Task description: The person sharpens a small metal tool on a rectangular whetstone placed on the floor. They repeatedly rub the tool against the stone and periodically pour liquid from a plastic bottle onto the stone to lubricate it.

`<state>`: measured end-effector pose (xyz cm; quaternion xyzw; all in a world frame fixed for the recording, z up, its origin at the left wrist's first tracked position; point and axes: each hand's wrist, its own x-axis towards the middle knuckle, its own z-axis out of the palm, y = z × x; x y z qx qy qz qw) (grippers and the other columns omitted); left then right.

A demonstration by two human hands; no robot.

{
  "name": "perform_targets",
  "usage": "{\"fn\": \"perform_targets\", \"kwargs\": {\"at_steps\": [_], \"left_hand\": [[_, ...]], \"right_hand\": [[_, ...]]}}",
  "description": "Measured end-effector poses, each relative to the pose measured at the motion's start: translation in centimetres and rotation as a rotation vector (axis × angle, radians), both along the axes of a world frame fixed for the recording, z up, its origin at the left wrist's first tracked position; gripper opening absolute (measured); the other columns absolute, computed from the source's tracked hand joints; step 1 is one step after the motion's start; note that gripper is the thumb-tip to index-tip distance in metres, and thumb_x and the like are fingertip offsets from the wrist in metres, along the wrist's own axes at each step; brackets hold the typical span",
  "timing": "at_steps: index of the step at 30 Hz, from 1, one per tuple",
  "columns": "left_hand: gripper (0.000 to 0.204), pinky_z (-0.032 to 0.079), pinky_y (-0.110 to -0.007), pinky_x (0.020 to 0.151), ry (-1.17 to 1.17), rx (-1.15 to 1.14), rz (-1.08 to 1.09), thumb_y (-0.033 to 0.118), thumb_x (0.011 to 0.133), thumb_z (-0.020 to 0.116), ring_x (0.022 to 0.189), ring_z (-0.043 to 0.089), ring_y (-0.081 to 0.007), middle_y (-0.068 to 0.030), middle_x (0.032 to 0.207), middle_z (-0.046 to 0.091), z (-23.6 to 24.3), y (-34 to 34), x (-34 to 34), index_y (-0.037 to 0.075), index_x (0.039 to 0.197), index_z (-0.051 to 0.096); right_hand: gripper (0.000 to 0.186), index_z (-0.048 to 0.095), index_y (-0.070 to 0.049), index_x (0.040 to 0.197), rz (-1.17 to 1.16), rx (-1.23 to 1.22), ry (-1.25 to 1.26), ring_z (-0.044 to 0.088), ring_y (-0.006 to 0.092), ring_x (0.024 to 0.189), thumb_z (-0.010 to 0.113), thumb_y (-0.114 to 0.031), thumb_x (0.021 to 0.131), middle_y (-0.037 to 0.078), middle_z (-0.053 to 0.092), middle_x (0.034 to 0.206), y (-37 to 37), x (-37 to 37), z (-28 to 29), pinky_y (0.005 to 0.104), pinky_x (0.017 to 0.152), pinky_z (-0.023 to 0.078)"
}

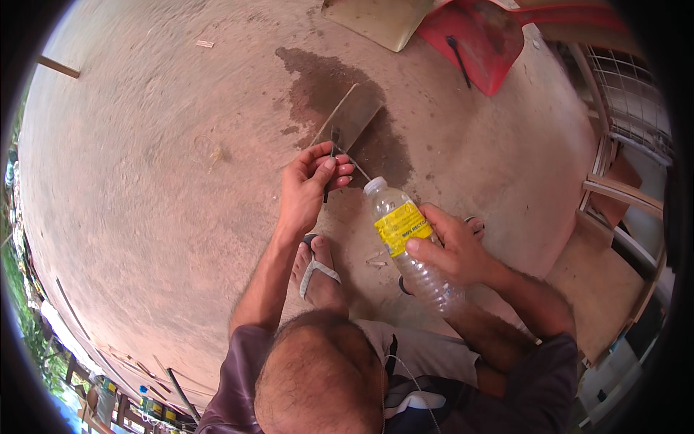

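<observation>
My left hand (309, 185) grips the dark handle of a broad flat metal blade (354, 116), which angles up and away over the wet patch on the ground. My right hand (450, 247) holds a clear plastic bottle (405, 239) with a yellow label and a white cap, tilted with the cap pointing toward the blade's handle. The bottle looks nearly empty. The bottle's cap sits just right of my left fingers. My foot in a grey sandal (316, 271) rests below the left hand.
A dark wet stain (325, 83) spreads over the concrete floor under the blade. A red plastic piece (481, 40) and a tan flat board (383, 22) lie at the top. White wire racks and frames (629, 108) stand at the right.
</observation>
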<state>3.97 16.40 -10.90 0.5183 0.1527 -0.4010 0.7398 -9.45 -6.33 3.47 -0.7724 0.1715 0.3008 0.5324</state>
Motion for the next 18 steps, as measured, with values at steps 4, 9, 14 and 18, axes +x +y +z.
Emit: {"fn": "perform_targets", "kwargs": {"at_steps": [4,9,14,18], "left_hand": [[0.038,0.066,-0.035,0.093,0.025,0.007,0.004,0.008,0.115,0.058,0.107,0.077,-0.022,-0.018,0.124,0.076,-0.8,0.3,0.0,-0.008,0.149,0.054],[0.037,0.066,-0.035,0.093,-0.038,0.042,-0.012,0.007,0.114,0.059,0.107,0.077,-0.0214,-0.0177,0.126,0.076,-0.5,0.3,0.0,-0.007,0.148,0.056],[0.04,0.067,-0.037,0.093,-0.042,0.048,-0.011,0.007,0.111,0.064,0.109,0.077,-0.0219,-0.0171,0.126,0.076,0.2,0.3,0.3,-0.004,0.149,0.057],[0.042,0.068,-0.038,0.092,-0.041,0.023,-0.02,0.007,0.109,0.069,0.109,0.078,-0.0226,-0.0164,0.126,0.076,0.4,0.1,0.3,-0.002,0.148,0.059]], "right_hand": [[0.048,0.062,0.002,0.118,0.03,0.026,0.037,0.073,0.0345,0.08,0.073,-0.042,0.099,0.021,0.072,0.088,-0.3,-0.1,0.0,0.0465,0.073,0.053],[0.049,0.062,0.002,0.12,-0.031,-0.021,-0.024,0.073,0.035,0.078,0.073,-0.041,0.099,0.02,0.072,0.086,-0.5,0.1,-0.8,0.0466,0.072,0.053],[0.048,0.061,0.002,0.121,-0.008,0.039,-0.058,0.076,0.0356,0.082,0.074,-0.039,0.099,0.021,0.074,0.09,0.0,0.0,-0.2,0.0463,0.074,0.055],[0.048,0.061,0.002,0.123,0.062,-0.023,-0.056,0.078,0.0363,0.088,0.075,-0.037,0.099,0.022,0.076,0.095,-1.1,0.1,-0.5,0.0451,0.077,0.057]]}}
